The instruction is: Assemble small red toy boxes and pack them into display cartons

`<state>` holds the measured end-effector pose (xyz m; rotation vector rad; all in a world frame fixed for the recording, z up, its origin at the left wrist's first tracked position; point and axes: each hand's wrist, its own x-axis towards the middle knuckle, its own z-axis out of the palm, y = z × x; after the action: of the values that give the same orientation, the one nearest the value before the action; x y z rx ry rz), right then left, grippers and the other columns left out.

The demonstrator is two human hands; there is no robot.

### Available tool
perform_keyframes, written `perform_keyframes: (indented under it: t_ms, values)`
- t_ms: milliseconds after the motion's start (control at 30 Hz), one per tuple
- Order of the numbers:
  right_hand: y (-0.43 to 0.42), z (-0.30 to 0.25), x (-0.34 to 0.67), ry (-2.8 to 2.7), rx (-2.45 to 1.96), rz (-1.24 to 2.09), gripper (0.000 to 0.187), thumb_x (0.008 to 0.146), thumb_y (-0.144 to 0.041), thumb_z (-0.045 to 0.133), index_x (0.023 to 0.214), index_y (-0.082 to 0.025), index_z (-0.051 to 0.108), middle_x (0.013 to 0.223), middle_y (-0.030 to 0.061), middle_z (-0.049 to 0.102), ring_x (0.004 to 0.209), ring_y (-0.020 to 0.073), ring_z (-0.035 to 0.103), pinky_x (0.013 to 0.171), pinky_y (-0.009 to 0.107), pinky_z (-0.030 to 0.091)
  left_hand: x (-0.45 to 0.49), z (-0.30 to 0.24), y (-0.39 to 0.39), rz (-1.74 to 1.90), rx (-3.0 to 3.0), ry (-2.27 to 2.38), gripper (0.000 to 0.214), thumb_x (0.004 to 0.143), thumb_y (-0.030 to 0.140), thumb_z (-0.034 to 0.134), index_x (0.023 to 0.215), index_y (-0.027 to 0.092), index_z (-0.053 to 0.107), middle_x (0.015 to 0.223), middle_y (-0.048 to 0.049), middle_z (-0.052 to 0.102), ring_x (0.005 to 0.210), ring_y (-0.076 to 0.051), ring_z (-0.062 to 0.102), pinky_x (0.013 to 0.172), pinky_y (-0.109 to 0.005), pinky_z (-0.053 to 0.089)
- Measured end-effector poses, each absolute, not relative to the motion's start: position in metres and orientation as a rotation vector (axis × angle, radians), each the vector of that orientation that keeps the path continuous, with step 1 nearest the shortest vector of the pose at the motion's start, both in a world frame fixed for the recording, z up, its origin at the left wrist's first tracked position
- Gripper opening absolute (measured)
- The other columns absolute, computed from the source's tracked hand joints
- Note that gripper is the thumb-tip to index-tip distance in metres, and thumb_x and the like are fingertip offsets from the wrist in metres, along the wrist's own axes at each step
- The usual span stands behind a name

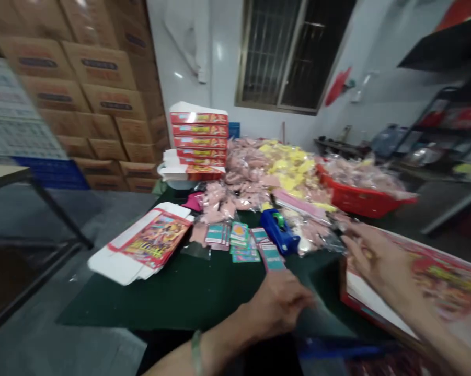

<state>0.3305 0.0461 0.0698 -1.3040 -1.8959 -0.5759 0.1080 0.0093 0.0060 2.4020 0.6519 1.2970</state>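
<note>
My left hand (276, 305) is blurred above a dark green table mat (180, 300), near several teal printed cards (239, 241) and a blue tape dispenser (279, 232). A dark, sheet-like shape runs beyond its fingers, but I cannot tell whether the hand holds it. My right hand (376, 256) hangs with curled fingers at the near edge of a large red printed box (427, 282). Whether those fingers touch or pinch anything is hidden by blur. A flat printed carton blank (149, 245) lies on the mat at the left.
Red printed boxes (199, 138) stand stacked behind the mat, beside heaps of pink and yellow packets (274, 167). A red basket (360, 196) of packets sits at the right. Brown cartons (98, 104) are piled against the back left wall.
</note>
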Motion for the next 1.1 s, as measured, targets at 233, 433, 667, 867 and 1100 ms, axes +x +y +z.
perform_keyframes:
  t_ms: [233,433,667,867,1100]
  values:
    - [0.077,0.050,0.092,-2.213,-1.101,0.335,0.026,0.088,-0.025,0.043,0.070,-0.017,0.060,0.061,0.0007,0.061,0.057,0.0126,0.056,0.057,0.023,0.043,-0.092,0.016,-0.071,1.641,1.936,1.700,0.050,0.077,0.032,0.063,0.041,0.016,0.033,0.039,0.0067,0.031,0.037,-0.004,0.031,0.040,-0.019,0.025]
    - [0.121,0.037,-0.022,-2.462,-1.076,0.342,0.025,0.083,-0.021,0.049,0.106,-0.014,0.058,0.108,0.0128,0.062,0.100,0.0231,0.057,0.085,0.033,0.042,-0.218,0.005,-0.125,0.929,1.662,2.923,0.031,0.081,0.021,0.038,0.102,0.022,0.060,0.097,-0.0085,0.061,0.072,-0.021,0.057,0.055,-0.032,0.041]
    - [0.121,0.037,-0.059,-2.586,-1.274,0.311,0.034,0.076,-0.030,0.061,0.104,-0.012,0.056,0.111,0.0191,0.060,0.106,0.0302,0.054,0.090,0.040,0.037,-0.220,-0.006,-0.087,1.371,2.164,2.562,0.019,0.082,0.036,0.056,0.097,0.025,0.062,0.086,-0.0019,0.067,0.082,-0.022,0.061,0.078,-0.039,0.043]
    - [0.122,0.064,-0.062,-2.534,-1.337,0.493,0.020,0.070,-0.035,0.065,0.080,-0.019,0.060,0.075,0.0031,0.064,0.073,0.0205,0.061,0.062,0.028,0.040,-0.173,-0.017,-0.038,1.018,2.279,2.338,0.043,0.078,0.039,0.063,0.116,0.021,0.057,0.115,-0.0133,0.060,0.105,-0.029,0.054,0.082,-0.041,0.041]
    - [0.077,0.113,0.006,-2.482,-0.939,0.527,0.022,0.075,-0.026,0.058,0.064,-0.019,0.041,0.063,-0.0044,0.048,0.061,0.0101,0.044,0.056,0.022,0.029,-0.135,0.028,-0.046,1.316,2.239,2.677,0.075,0.078,0.046,0.059,0.137,0.010,0.028,0.133,-0.0247,0.044,0.124,-0.039,0.040,0.095,-0.050,0.032]
